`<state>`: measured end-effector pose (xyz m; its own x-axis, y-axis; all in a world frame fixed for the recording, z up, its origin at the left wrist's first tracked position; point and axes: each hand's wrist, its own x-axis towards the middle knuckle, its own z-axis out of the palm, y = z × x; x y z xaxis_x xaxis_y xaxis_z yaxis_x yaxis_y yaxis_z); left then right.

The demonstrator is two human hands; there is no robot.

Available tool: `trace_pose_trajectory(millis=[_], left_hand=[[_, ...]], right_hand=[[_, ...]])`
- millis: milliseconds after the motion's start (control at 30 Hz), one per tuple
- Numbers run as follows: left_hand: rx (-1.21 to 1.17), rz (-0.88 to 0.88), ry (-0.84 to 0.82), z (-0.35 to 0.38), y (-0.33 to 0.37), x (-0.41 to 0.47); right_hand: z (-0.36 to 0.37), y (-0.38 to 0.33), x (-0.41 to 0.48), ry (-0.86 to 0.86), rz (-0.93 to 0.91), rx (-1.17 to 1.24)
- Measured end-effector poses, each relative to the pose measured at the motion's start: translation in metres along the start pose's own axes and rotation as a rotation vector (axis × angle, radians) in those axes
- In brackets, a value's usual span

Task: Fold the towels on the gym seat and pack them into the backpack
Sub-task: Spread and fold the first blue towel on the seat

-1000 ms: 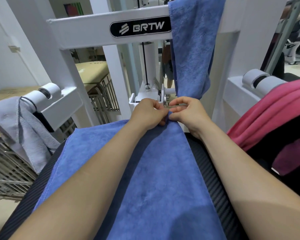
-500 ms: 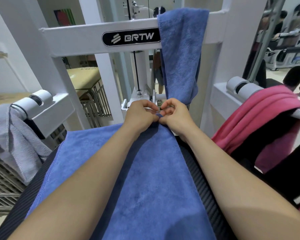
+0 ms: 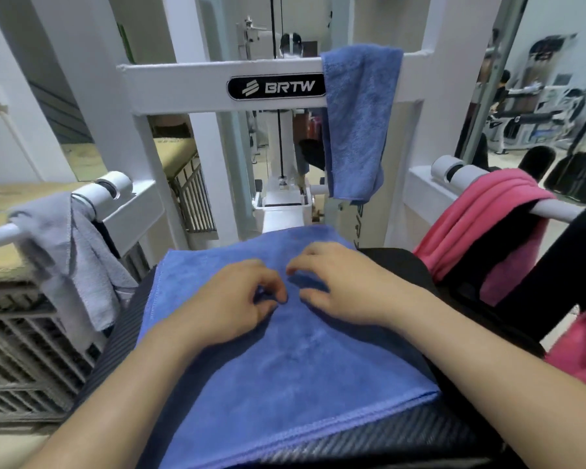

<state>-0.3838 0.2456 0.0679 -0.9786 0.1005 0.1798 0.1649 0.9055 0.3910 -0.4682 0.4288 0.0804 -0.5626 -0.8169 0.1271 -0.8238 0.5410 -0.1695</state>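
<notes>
Blue towel folded flat on black gym seat, near edge doubled

Frame: white steel crossbar with a black BRTW badge, set on white posts.
Behind the crossbar: a thin black cable running straight down.
Left of the crossbar: white wall; lower down, tan boxes on grey slatted metal racks.
Right of the crossbar: blurred gym machines on a pale floor.
Light: even, indoor.

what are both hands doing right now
Left hand: fingers curled at the towel, grip cannot be told.
Right hand: open, over the towel.
</notes>
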Motion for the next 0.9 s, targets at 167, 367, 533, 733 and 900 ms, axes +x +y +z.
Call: trace_pose_trajectory(millis=[167,367,533,733,900], left_hand=[[-0.136,0.036,-0.035,-0.003,-0.017,-0.078],[0.033,0.162,-0.061,0.003,-0.024,-0.137],[0.237,0.257,0.119,0.014,-0.027,-0.168],[0.091,0.235,0.253,0.000,-0.037,-0.180],[0.390,0.145,0.175,0.007,-0.019,-0.172]], right_hand=[[0.014,-0.056,-0.054,-0.073,-0.069,0.014],[0.035,-0.092,-0.088,-0.008,-0.043,-0.010],[0.048,-0.100,-0.112,0.017,-0.012,-0.067],[0.041,-0.100,-0.116,0.084,0.025,-0.037],[0.048,-0.109,-0.109,0.091,-0.062,-0.176]])
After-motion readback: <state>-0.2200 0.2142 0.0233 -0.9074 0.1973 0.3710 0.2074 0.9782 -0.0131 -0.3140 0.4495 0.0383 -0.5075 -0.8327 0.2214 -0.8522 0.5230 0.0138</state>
